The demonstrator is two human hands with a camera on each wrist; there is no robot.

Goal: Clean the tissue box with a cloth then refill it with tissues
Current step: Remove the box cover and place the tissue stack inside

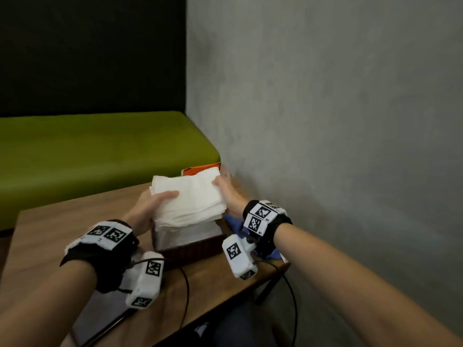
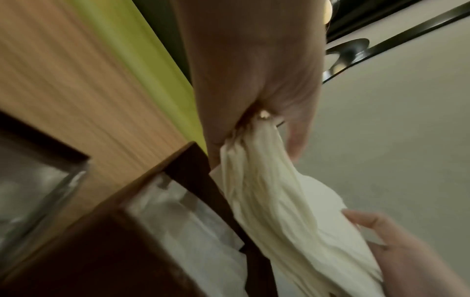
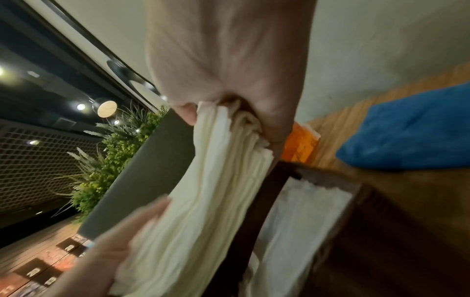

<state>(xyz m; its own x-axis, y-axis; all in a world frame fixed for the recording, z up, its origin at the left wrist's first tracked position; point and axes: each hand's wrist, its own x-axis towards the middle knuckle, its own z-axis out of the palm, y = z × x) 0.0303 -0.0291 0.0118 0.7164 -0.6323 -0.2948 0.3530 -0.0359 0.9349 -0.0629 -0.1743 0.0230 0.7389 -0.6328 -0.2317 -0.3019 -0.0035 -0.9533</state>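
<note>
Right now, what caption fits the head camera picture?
Both hands, left hand and right hand, hold a white tissue stack above the dark brown wooden tissue box.

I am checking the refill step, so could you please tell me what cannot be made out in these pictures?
- Box: head view, the tissue stack held by the left hand and right hand covers its opening; how full it is stays unclear.
- Cloth: head view, mostly behind the right wrist.
- Orange pack: its print is blurred in the right wrist view, and mostly hidden behind the stack in the head view.
</note>
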